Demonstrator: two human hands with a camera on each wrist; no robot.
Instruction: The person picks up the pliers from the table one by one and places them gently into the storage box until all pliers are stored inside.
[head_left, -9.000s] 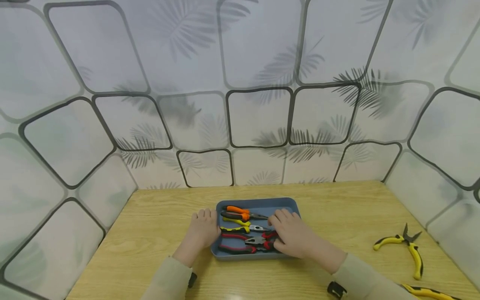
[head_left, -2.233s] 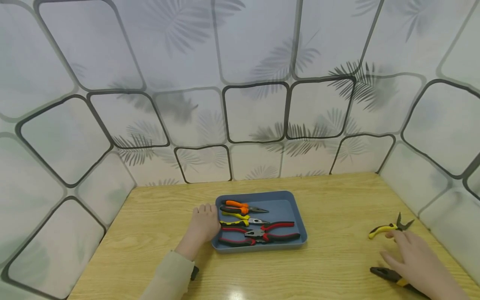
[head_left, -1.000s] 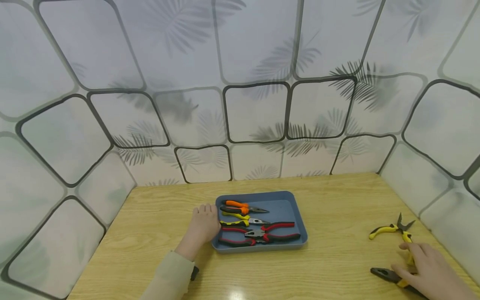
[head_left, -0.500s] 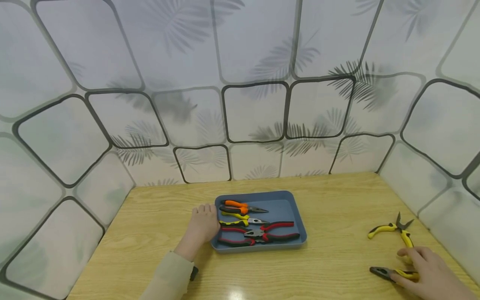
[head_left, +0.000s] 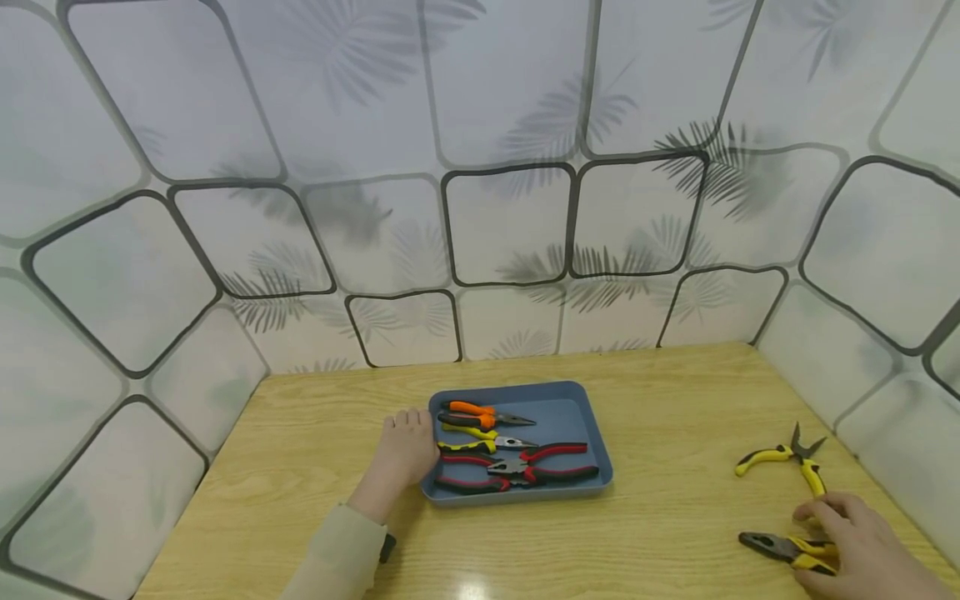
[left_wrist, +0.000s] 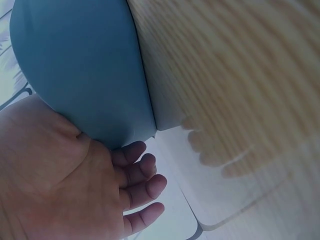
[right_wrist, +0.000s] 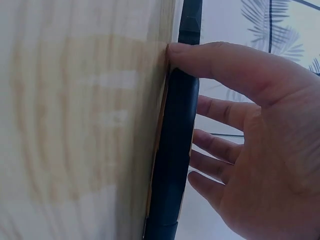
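Yellow-and-black combination pliers (head_left: 787, 550) lay on the tabletop (head_left: 660, 483), jaws directed left of the right hand (head_left: 866, 546). That hand was loosely spread about the handles, thumb against the nearer one. Spread yellow-handled pliers (head_left: 813, 478) lay just beyond its fingers. The left hand (head_left: 408, 446) touched the blue pliers tray (head_left: 562, 425) at its right; with the thumb hidden, grip could not be determined.

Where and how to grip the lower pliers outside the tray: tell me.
Grip the lower pliers across both yellow handles, probably best from the right and above. The dark jaws point left; the handles run right, close together, toward the right hand, so it could likely wrap both.
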